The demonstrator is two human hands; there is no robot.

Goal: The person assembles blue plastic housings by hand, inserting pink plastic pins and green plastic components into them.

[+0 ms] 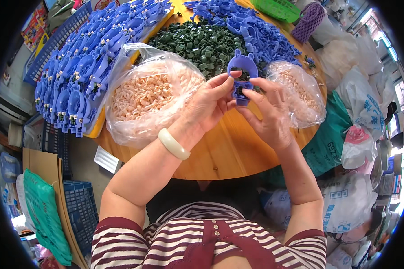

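A blue plastic part [253, 65] with a round ring at its top and a narrower lower end is held up over the near side of the table. My left hand [211, 97] grips it from the left, thumb and fingers closed at its lower half. From the right, the fingertips of my right hand [274, 112] press on that lower end, where something dark sits in the frame. Behind the hands lies a heap of small dark green plastic pieces [197, 45]. Beside my left hand, an open clear bag [143, 96] holds small peach-coloured pieces.
On the left, a yellow-edged board [96, 127] carries rows of blue parts with small pieces attached. More loose blue parts [269, 38] are piled at the back right, near a green basket [278, 10]. A second bag of peach pieces [298, 96] sits on the round wooden table [211, 157].
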